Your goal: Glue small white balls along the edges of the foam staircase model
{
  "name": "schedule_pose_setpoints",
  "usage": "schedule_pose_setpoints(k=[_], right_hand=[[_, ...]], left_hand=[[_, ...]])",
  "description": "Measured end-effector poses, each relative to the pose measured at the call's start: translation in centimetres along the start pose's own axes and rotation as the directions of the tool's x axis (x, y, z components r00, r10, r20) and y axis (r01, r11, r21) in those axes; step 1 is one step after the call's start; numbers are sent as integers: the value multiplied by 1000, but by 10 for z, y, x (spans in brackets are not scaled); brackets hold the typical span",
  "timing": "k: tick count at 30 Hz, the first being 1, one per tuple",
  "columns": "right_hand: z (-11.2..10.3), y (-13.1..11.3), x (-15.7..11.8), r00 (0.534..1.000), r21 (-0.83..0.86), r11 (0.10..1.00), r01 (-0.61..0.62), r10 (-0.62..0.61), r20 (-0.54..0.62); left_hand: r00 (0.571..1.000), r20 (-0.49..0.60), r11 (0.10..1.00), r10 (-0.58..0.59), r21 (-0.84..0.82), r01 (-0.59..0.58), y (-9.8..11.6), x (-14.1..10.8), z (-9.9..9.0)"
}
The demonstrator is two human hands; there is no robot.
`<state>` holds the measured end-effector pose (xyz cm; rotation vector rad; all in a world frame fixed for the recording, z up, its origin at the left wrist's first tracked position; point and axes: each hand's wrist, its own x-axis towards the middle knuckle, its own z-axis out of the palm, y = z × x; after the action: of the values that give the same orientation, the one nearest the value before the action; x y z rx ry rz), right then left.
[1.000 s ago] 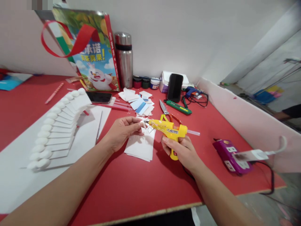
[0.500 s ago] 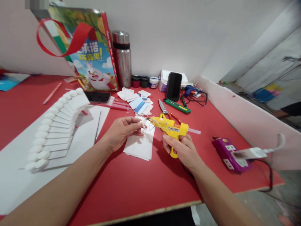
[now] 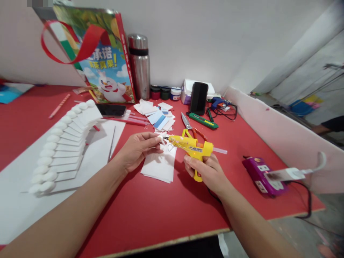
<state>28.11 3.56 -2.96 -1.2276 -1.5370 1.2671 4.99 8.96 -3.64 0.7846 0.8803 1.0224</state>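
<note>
A yellow hot glue gun (image 3: 188,143) is gripped by its handle in my right hand (image 3: 205,166), with a clear glue stick (image 3: 220,151) poking out of its back. Between the thumb and fingers of my left hand (image 3: 141,148) is a small white piece (image 3: 162,139); its exact kind is too small to make out. The gun's nozzle meets or nearly meets this piece. Below them lie white paper sheets (image 3: 158,166). To the left, a curved white stepped model (image 3: 70,143), edged with round white discs, stands on a white board (image 3: 18,211).
Scissors (image 3: 189,126), a green utility knife (image 3: 202,121) and card scraps (image 3: 158,118) lie beyond my hands. A phone (image 3: 199,98), paint jars (image 3: 165,93), a steel flask (image 3: 139,68) and a gift bag (image 3: 99,57) stand behind. A purple power strip (image 3: 264,177) is at right.
The glue gun has shifted slightly left, bringing its nozzle up to the white piece. My left hand has barely moved.
</note>
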Motion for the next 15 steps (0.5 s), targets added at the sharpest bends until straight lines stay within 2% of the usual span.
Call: schedule_pose_setpoints(k=[6, 15], right_hand=[[0, -1, 0, 1000, -28, 1000, -4, 3, -13], [-1, 1, 0, 999, 75, 997, 6, -4, -32]], left_hand=[[1000, 24, 1000, -18, -9, 18, 0, 0, -3], [995, 84, 996, -60, -58, 65, 3, -1, -2]])
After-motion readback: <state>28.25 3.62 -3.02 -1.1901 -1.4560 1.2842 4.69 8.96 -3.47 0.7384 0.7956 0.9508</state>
